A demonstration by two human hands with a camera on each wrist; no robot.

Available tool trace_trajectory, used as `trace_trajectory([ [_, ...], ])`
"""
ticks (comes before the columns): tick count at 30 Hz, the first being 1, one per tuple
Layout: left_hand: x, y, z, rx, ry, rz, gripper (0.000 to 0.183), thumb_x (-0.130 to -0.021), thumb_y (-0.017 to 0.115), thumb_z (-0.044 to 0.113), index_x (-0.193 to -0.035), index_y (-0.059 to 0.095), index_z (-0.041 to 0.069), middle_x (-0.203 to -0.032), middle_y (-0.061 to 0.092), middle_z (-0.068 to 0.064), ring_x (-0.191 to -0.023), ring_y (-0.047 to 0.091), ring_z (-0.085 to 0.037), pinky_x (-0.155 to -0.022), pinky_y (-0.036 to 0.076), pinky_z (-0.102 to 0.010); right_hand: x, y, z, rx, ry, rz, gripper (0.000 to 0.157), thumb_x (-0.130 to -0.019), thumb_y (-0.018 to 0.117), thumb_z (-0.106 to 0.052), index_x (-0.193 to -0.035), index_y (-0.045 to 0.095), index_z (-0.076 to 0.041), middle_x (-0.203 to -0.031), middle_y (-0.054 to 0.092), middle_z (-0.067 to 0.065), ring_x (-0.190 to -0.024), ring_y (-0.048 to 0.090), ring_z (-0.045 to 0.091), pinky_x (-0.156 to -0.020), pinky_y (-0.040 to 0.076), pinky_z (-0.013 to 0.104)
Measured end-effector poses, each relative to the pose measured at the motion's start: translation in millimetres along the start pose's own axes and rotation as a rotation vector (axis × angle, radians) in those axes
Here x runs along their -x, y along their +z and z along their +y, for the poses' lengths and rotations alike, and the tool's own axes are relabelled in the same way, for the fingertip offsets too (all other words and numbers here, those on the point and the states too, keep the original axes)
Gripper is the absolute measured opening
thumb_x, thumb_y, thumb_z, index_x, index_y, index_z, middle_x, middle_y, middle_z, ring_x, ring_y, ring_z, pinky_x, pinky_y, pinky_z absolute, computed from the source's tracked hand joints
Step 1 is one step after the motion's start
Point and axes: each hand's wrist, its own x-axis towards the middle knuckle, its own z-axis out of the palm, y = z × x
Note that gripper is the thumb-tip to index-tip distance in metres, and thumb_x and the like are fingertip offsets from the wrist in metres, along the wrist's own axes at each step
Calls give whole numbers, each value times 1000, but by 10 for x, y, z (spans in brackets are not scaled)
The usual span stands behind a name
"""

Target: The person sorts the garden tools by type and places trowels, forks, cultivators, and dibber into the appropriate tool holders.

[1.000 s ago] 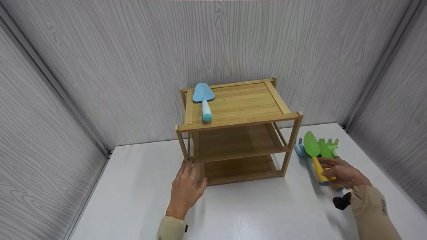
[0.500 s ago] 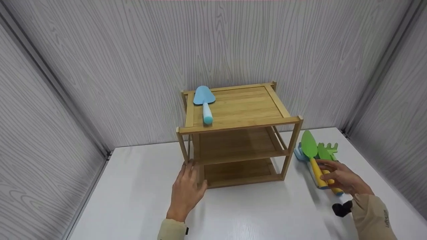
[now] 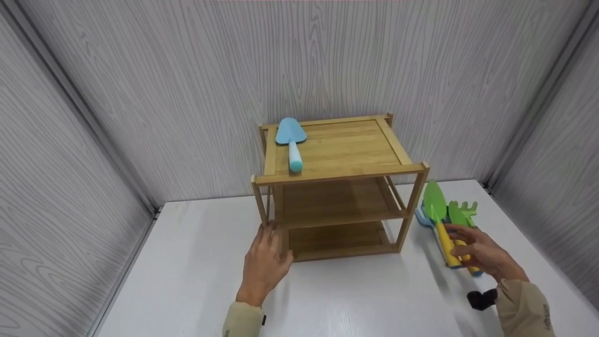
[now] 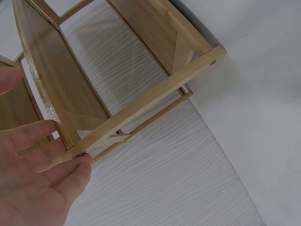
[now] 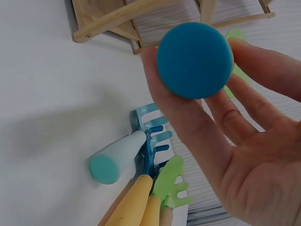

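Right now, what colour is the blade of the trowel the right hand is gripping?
Green, on a yellow handle. The trowel in the right hand shows best in the head view.

Panel-walled (image 3: pixel 140 93) tabletop (image 3: pixel 187 281) recording booth

Green trowel (image 3: pixel 435 206), yellow-handled, lifted

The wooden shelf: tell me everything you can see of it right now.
The wooden shelf is a light, bamboo-like open rack with three tiers on four corner posts. It stands upright on the white table near the back wall. A light blue trowel lies on its top tier; the lower tiers look bare. The left hand rests against its front left post.
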Motion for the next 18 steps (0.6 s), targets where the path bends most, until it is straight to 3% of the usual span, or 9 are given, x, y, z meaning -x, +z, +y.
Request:
trace_trajectory([
  [7,38,-29,-3,-1,-22,-17,58,-84,77,19,-132,59,-9,-136,56,-27,-122,55,-50,-88,57,-51,37,67,6,-20,-30,-23,75,-91,68,1,-156,30,3,-143,47,10,-111,50,15,-77,56,42],
  [13,27,-24,-5,-14,-1,8,56,-84,77,19,-128,60,-10,-133,57,-26,-120,57,-49,-88,57,-50,89,49,-16,-59,-112,-62,64,-93,66,1,-152,45,-12,-128,54,-7,-109,57,13,-78,60,45],
  [18,-2,-9,15,-15,1,1,58,-84,76,21,-130,59,-10,-134,57,-27,-122,56,-49,-90,56,-49,127,42,-9,-87,-156,-73,59,-95,65,2,-146,51,-25,-126,57,-8,-107,60,12,-75,60,42],
])
